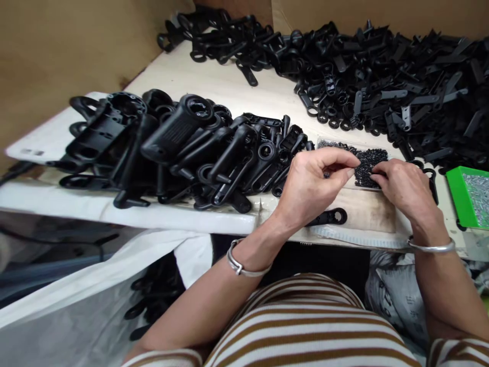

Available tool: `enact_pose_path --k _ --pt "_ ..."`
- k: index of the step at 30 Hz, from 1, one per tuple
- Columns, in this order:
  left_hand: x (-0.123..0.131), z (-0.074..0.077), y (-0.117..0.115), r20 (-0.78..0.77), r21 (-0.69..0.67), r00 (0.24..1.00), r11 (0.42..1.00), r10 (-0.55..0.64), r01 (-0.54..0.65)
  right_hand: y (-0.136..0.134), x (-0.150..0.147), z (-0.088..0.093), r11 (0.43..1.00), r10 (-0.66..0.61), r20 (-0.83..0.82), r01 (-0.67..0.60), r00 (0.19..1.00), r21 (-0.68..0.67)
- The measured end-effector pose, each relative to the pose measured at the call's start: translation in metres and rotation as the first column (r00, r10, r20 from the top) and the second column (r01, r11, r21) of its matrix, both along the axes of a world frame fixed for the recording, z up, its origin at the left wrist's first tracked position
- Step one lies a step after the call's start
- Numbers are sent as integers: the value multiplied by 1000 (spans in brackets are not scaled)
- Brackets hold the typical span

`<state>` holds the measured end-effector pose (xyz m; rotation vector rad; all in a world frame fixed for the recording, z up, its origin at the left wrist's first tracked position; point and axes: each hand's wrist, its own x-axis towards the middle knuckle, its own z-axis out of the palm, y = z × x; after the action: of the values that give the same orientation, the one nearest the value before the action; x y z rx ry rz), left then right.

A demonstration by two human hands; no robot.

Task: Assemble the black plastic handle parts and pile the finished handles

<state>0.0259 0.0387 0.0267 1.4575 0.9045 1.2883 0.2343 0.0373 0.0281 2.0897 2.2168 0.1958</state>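
Observation:
A shallow clear tray (353,188) holds many small black parts (369,160). My left hand (315,176) is at the tray's left side, thumb and forefinger pinched together; anything between them is too small to make out. Over the tray's right edge, my right hand (407,186) has its fingertips closed at the small black parts, and what they grip is hidden. Beneath my left hand lies a flat black plastic piece with a ring-shaped end (336,216), partly covered by the hand.
Black plastic handle-like parts (214,153) are heaped along the table's left front. A larger pile of black parts (382,76) spreads across the back and right. At the right edge stands a green bin (458,199) of small silvery metal pieces (477,196). Cardboard walls (76,56) border the table.

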Motion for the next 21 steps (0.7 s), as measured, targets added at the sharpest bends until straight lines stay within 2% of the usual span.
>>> enact_pose_path --k 5,8,9,10,12,14,16,18,21 --pt "-3 -7 -8 81 -142 996 989 -25 37 4 0 1 1000 17 -63 -18 998 -22" --pt "-1 -13 -12 161 -285 984 952 -71 115 2 6 4 998 39 -321 -19 946 63" --pt "0 -15 -14 191 -326 978 934 -84 143 -1 7 5 996 34 -457 6 889 84" --pt "0 -16 -15 219 -360 971 918 -92 168 -4 7 6 996 17 -603 39 798 80" --pt "2 -18 -18 263 -401 960 895 -92 196 -14 2 7 996 -46 -846 86 531 0" --pt "2 -19 -20 301 -419 950 885 -78 205 -27 -7 6 992 -119 -962 73 244 -104" --pt "3 -19 -22 350 -433 935 874 -62 220 -40 -20 2 985 -164 -986 50 33 -162" --pt "3 -18 -23 416 -449 908 856 -52 254 -49 -31 -4 983 -171 -980 55 -105 -178" --pt "4 -16 -24 500 -476 866 825 -33 306 -55 -43 -12 984 -133 -971 92 -201 -154"
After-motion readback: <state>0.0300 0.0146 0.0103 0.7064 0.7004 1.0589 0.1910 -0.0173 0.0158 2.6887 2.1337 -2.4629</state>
